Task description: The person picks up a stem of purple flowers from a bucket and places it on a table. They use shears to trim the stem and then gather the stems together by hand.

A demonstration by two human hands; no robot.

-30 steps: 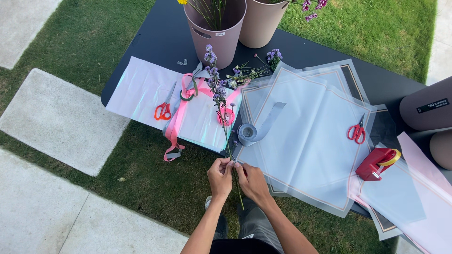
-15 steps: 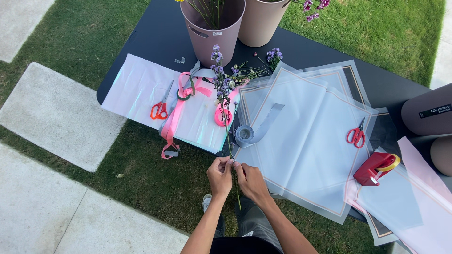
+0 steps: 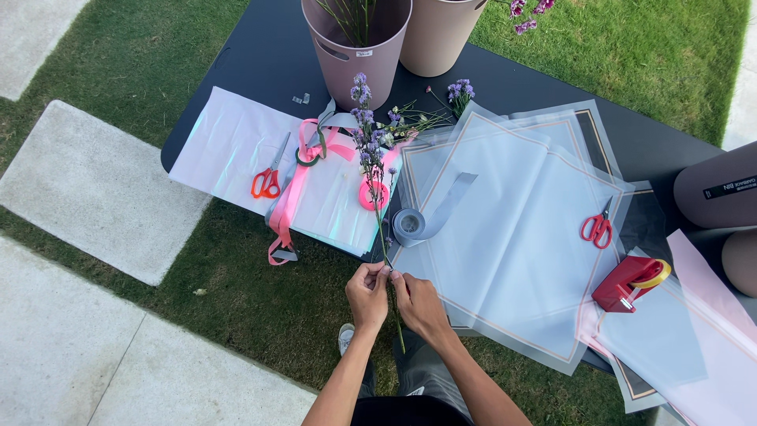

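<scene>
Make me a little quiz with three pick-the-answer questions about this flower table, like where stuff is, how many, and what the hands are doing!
1. Where does the grey ribbon roll lie?
A. on the grass
B. on the table by the wrapping sheets
C. in a bucket

2. How many red-handled scissors show?
A. two
B. none
C. five

3. What are the hands doing?
A. resting flat
B. both pinching the flower stem
C. cutting paper

Answers: 1 B, the roll sits beside the pale sheets. 2 A, one pair left, one right. 3 B, left hand and right hand close on the stem.
</scene>
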